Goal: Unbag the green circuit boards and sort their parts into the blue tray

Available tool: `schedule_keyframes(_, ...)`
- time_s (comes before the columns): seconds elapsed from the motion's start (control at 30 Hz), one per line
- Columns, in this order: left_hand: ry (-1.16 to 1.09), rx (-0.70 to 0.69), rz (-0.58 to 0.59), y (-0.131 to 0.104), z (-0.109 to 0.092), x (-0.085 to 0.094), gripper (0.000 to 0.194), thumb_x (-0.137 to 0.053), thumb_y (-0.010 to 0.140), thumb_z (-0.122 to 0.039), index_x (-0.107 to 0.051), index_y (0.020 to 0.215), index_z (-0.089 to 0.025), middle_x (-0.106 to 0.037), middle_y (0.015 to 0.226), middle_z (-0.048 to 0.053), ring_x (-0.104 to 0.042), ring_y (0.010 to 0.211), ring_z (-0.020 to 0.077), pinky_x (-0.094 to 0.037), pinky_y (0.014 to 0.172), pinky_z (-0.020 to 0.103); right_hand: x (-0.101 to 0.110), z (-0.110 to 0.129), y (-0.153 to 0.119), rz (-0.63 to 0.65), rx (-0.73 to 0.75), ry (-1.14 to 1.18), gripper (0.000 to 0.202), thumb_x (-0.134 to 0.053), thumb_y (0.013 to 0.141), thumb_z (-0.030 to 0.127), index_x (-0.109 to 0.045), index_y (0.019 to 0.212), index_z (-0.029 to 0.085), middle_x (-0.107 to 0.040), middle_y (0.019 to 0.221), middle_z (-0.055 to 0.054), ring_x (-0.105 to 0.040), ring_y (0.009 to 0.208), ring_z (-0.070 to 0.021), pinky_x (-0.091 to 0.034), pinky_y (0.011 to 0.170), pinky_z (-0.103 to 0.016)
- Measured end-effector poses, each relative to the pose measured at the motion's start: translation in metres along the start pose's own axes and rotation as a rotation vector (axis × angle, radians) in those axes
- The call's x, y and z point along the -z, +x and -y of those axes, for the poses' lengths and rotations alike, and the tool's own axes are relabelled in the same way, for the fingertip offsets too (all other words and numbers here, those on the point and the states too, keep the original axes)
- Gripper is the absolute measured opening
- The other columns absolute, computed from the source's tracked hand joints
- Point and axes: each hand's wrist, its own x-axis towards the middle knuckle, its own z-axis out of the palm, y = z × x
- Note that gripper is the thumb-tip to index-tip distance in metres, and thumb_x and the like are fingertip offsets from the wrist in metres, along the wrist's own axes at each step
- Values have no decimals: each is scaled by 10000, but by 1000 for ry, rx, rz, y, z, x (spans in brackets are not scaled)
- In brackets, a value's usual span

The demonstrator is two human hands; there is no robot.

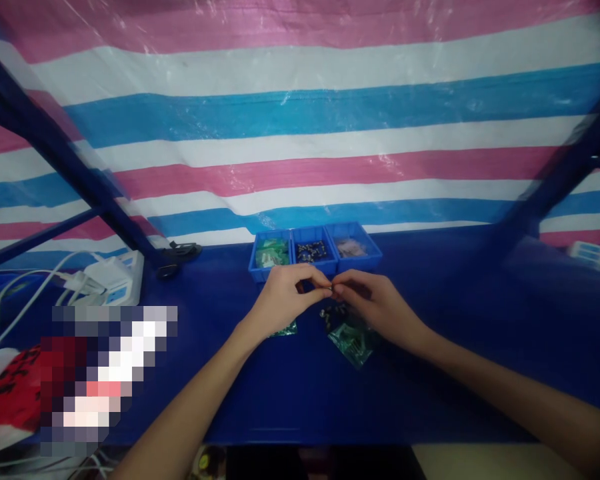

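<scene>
My left hand (293, 293) and my right hand (367, 300) meet above the blue table, fingertips pinched together. Something small and dark is between them, too small to name. Under my right hand lie several small dark pieces with shiny ends (331, 316) and a green plastic packet (353, 343). Part of another green packet (286, 329) shows below my left hand, the rest hidden by it. Just beyond my hands stand three joined blue bins: one with green packets (273, 253), one with small black-and-metal parts (311, 251), one with pale packets (351, 247).
A white power strip (130, 280) with plugs and cables stands at the left, beside a black object (183, 251). A red and white bag (15, 393) lies at the front left. Blue metal posts (75, 167) and a striped sheet (330, 113) border the table (260, 407).
</scene>
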Motion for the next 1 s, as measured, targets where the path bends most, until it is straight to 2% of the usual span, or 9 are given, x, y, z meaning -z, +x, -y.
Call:
schedule_keyframes(0.13, -7, -73, -23, 1, -1, -4, 54, -711, 870, -219, -747, 835, -199, -723, 871, 18, -645, 773, 135, -466, 661, 258, -1, 3, 1, 92, -173, 254, 253, -621, 905, 425, -692, 944, 185, -638, 729, -8, -486, 524, -104, -341, 462, -237)
schedule_keyframes(0.23, 23, -96, -66, 1, -1, -5, 39, -740, 853, -236, -738, 850, -197, -716, 845, 10, -627, 731, 127, -456, 631, 246, -1, 4, 0, 105, -236, 356, 277, -638, 892, 445, -686, 961, 180, -626, 747, -8, -460, 524, -91, -308, 456, -229)
schedule_keyframes(0.37, 148, -130, -71, 0, 2, -6, 104, -743, 843, -193, -722, 944, -205, -716, 869, -2, -626, 742, 125, -468, 636, 235, 2, 5, 0, 65, -188, 337, 293, -671, 867, 471, -653, 848, 178, -588, 700, 6, -448, 535, -92, -316, 470, -232)
schedule_keyframes(0.53, 218, -199, -27, -2, 4, -8, 222, -654, 916, -187, -692, 1131, -226, -731, 1002, 24, -657, 862, 154, -533, 815, 304, 4, 4, 2, 42, -152, 270, 294, -611, 905, 466, -629, 814, 187, -582, 694, 5, -479, 557, -106, -342, 485, -239)
schedule_keyframes(0.67, 197, -227, -56, -1, 3, -9, 147, -638, 931, -205, -714, 1057, -217, -734, 980, 31, -657, 899, 169, -533, 845, 326, 4, 2, 2, 26, -172, 256, 278, -580, 925, 449, -665, 881, 188, -628, 764, -17, -469, 546, -101, -319, 462, -235)
schedule_keyframes(0.87, 157, -172, -104, -1, 2, -13, 69, -705, 886, -264, -721, 919, -205, -693, 852, 25, -631, 774, 148, -530, 719, 281, 4, 3, 2, 130, -243, 370, 325, -624, 893, 491, -675, 844, 173, -570, 692, 11, -375, 491, -73, -253, 443, -234)
schedule_keyframes(1.0, 194, -196, -90, -2, 7, -13, 72, -717, 875, -244, -690, 912, -190, -674, 898, 25, -629, 780, 134, -529, 722, 263, 7, 1, 4, 94, -144, 242, 279, -639, 890, 443, -677, 814, 177, -609, 708, 3, -485, 577, -106, -352, 520, -248)
